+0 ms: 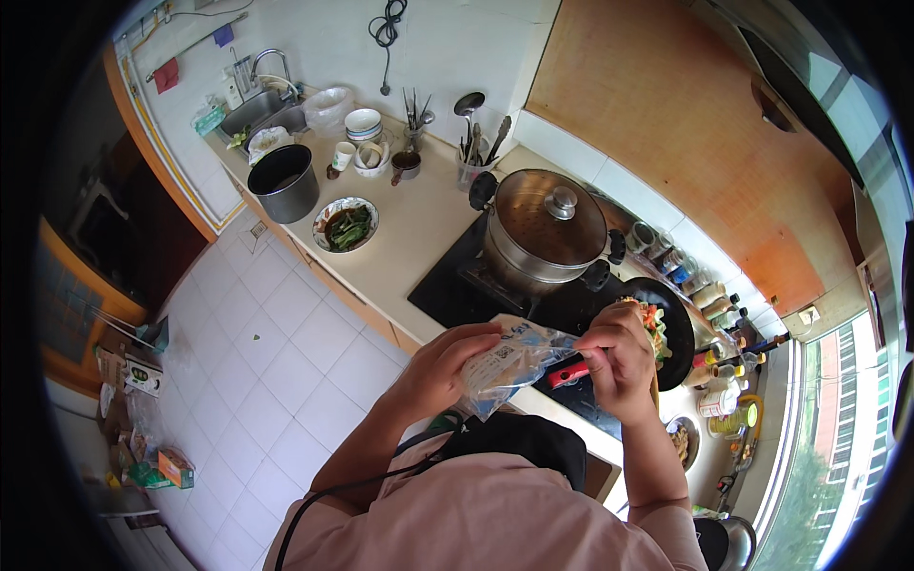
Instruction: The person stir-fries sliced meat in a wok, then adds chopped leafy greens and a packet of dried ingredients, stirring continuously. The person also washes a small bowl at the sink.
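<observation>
Between my hands, in front of my body, is a clear plastic packet with blue and white print. My left hand grips its left side. Pinched between the thumb and fingers of my right hand is the packet's right corner. Beyond my right hand lies a black frying pan with chopped red and green vegetables in it; a red handle shows below the packet. A steel steamer pot with a glass lid stands on the black cooktop.
On the counter are a bowl of leafy greens, a dark deep pot, stacked bowls and a utensil holder. Seasoning jars and bottles line the wall side. A sink is at the far end.
</observation>
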A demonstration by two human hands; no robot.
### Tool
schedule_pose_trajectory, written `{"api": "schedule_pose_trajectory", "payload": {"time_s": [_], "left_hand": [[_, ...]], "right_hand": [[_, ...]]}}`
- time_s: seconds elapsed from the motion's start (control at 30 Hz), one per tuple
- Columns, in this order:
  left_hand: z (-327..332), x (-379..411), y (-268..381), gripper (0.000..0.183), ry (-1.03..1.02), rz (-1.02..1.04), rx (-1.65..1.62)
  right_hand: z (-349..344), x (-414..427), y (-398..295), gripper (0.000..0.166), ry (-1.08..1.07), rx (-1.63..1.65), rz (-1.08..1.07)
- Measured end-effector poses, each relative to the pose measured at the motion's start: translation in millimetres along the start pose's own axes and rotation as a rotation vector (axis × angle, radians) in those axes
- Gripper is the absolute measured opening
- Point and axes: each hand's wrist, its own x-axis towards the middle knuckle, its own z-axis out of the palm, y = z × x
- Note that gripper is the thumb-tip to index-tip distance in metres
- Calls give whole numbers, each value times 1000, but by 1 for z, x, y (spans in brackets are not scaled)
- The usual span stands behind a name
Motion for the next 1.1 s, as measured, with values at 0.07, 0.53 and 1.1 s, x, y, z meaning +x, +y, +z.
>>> {"api": "schedule_pose_trajectory", "payload": {"time_s": [0.07,0.53,1.1], "left_hand": [[-2,3,2,61,-27,-16,-40],[-7,-1,-3,59,-1,47,135],[-1,-8,-1,59,-16,-144,3]], "right_hand": [[-7,-3,7,23,-92,41,15],[17,27,-1,27,-314,-105,-218],[11,25,-12,29,-209,38,-158]]}}
